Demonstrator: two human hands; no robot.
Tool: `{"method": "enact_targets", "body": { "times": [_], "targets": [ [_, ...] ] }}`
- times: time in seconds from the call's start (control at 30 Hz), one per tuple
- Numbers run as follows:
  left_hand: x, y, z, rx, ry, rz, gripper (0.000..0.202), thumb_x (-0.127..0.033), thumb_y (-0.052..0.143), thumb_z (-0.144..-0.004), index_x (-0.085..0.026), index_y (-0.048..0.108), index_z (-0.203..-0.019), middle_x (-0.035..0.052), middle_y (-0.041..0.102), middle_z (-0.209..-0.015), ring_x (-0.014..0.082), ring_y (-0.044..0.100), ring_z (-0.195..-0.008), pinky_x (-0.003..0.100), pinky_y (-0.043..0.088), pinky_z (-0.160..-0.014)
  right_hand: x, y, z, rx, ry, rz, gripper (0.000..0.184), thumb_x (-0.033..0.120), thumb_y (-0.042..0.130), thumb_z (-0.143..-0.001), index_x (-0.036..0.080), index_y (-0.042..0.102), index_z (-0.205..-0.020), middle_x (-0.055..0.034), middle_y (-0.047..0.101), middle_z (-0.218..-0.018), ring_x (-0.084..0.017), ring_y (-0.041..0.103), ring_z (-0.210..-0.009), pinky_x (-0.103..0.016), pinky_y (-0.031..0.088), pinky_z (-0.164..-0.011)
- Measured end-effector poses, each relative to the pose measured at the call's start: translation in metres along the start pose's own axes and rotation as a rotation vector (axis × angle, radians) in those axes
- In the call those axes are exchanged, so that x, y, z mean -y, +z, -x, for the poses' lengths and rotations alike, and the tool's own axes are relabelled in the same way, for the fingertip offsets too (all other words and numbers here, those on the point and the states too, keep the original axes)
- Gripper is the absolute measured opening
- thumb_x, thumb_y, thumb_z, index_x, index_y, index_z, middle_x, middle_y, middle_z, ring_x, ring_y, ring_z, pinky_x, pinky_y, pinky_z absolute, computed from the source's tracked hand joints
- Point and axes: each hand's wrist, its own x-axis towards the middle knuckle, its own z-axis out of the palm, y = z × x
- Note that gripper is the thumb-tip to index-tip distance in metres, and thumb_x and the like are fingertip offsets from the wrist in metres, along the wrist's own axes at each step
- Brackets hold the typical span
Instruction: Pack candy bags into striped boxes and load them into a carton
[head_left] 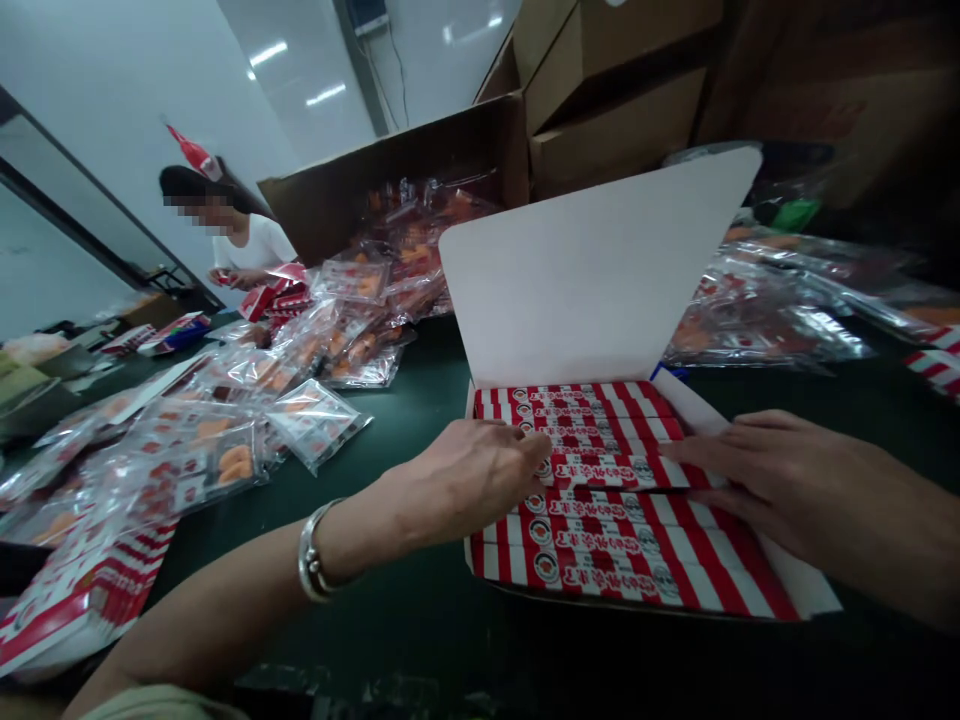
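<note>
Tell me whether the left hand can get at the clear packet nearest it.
Probably yes. The left hand rests on the red-striped packs, and the clear packet lies just past the wrist on the green table, with nothing visible in between.

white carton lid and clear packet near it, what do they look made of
The white carton lid looks like paperboard, matte and smooth, with a straight fold at its base. The clear packet seems to be thin glossy plastic film, shown by its sharp highlights and creases.

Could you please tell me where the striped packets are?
In the head view, the striped packets lie in rows inside the open white box, under the left hand and right hand.
</note>
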Motion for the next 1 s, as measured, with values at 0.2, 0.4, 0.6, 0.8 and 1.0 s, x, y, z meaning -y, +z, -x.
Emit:
{"method": "enact_targets", "body": {
  "times": [0.2, 0.4, 0.6, 0.8, 1.0],
  "targets": [
    [0.002, 0.0, 0.0, 0.025, -0.112, 0.114, 0.021, -0.028, 0.049, -0.095, -0.013, 0.055, -0.108, 0.0076, 0.069, -0.085, 0.017, 0.064, -0.073, 0.028, 0.049, -0.063, 0.04, -0.007, -0.041, 0.283, -0.094, 0.021, 0.019, 0.02, 0.064, -0.078, 0.017, 0.068, -0.096, -0.0108, 0.074, -0.09, -0.027, 0.071, -0.077, -0.038, 0.056, -0.062],
    [0.026, -0.01, 0.005, 0.057, -0.113, 0.442, 0.059, -0.044, 0.072, -0.076, -0.016, 0.053, -0.124, 0.0135, 0.07, -0.109, 0.0247, 0.07, -0.088, 0.031, 0.058, -0.065, 0.04, -0.015, -0.063, 0.22, -0.152, -0.066, 0.019, 0.025, 0.057, -0.088, 0.015, 0.069, -0.1, -0.0105, 0.073, -0.093, -0.024, 0.07, -0.078, -0.037, 0.057, -0.065],
    [0.046, -0.022, 0.014, 0.137, 0.035, 1.286, 0.058, -0.014, 0.069, -0.077, -0.022, 0.048, -0.131, 0.0109, 0.063, -0.128, 0.0239, 0.063, -0.114, 0.038, 0.057, -0.089, 0.008, -0.047, -0.066, 0.234, -0.058, -0.309, 0.032, 0.034, 0.047, -0.092, 0.016, 0.072, -0.101, -0.0112, 0.075, -0.095, -0.022, 0.071, -0.078, -0.032, 0.057, -0.067],
    [0.043, -0.011, 0.01, -0.233, -0.027, 1.626, 0.051, -0.004, 0.068, -0.075, -0.018, 0.055, -0.122, 0.0103, 0.067, -0.119, 0.0191, 0.066, -0.107, 0.036, 0.054, -0.091, -0.027, -0.074, -0.081, 0.15, 0.33, -0.703, 0.043, 0.054, 0.064, -0.079, 0.019, 0.071, -0.104, -0.0069, 0.075, -0.088, -0.02, 0.07, -0.067, -0.025, 0.056, -0.055],
    [0.038, -0.004, 0.004, -0.314, -0.061, 1.74, 0.05, -0.007, 0.078, -0.068, -0.016, 0.061, -0.114, 0.0054, 0.071, -0.105, 0.0155, 0.068, -0.093, 0.03, 0.055, -0.084, -0.032, -0.077, -0.092, 0.141, 0.42, -0.88, 0.054, 0.059, 0.076, -0.064, 0.02, 0.072, -0.101, -0.0075, 0.075, -0.088, -0.023, 0.07, -0.06, -0.031, 0.059, -0.049]
  ]
}}
